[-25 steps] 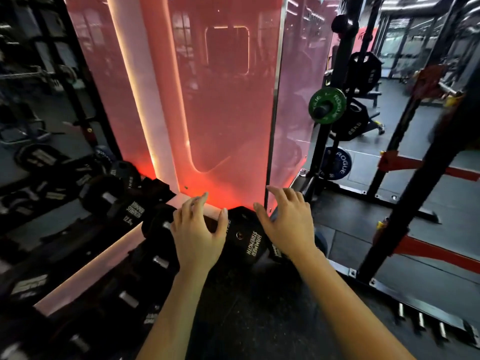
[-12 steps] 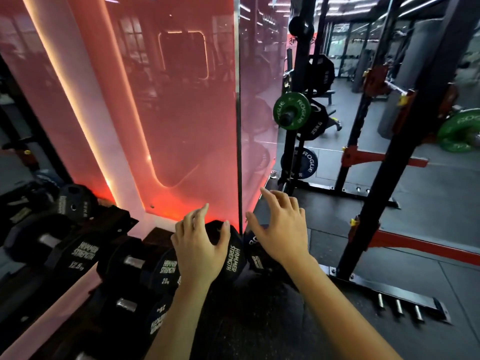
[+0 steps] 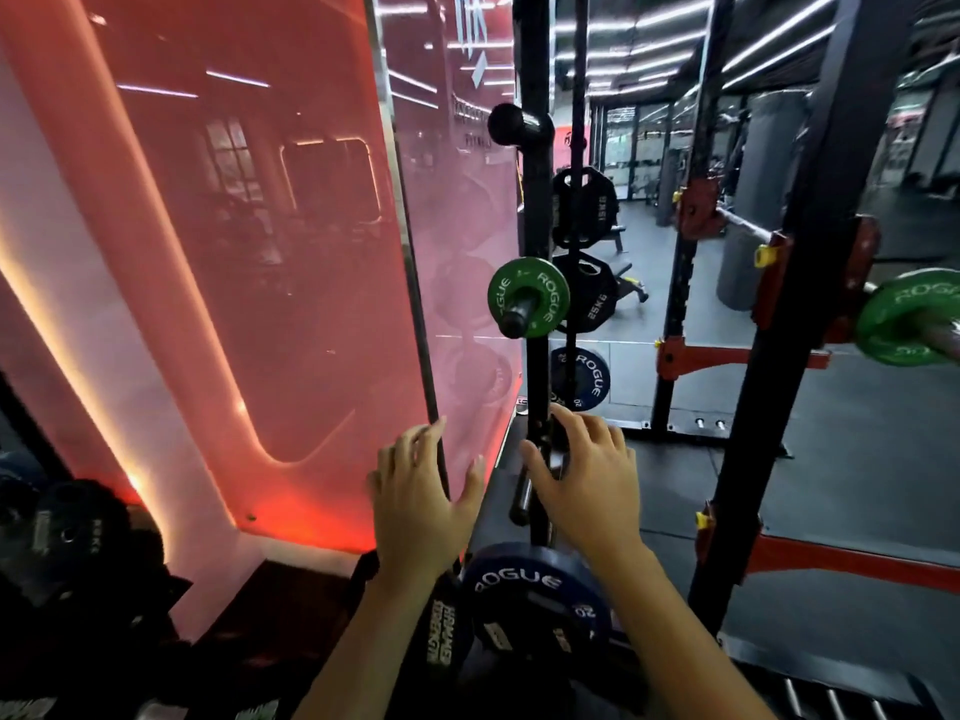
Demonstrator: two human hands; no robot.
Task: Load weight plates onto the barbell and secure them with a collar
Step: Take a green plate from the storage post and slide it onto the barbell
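My left hand (image 3: 422, 504) hovers open in front of the red glass panel, fingers spread, holding nothing. My right hand (image 3: 584, 480) is open too, spread over a bare storage peg (image 3: 521, 493) on the black rack upright (image 3: 535, 210). Just below both hands a dark blue Rogue plate (image 3: 535, 597) hangs on the rack. A small green Rogue plate (image 3: 527, 297) sits on a higher peg, with black plates (image 3: 584, 207) and another blue plate (image 3: 579, 379) behind. At the right edge a green plate (image 3: 906, 317) is on the barbell (image 3: 945, 337) in the rack.
A glowing red glass wall (image 3: 234, 252) fills the left half. Dumbbells (image 3: 72, 532) lie on a rack at lower left. A black rack post (image 3: 779, 356) with red crossbars (image 3: 852, 558) stands to the right. Grey gym floor (image 3: 857, 449) lies beyond.
My view has swung right and up, away from the dumbbell rack toward the plate storage upright. Both hands stayed open and now sit above the blue plate; the barbell's green plate came closer.
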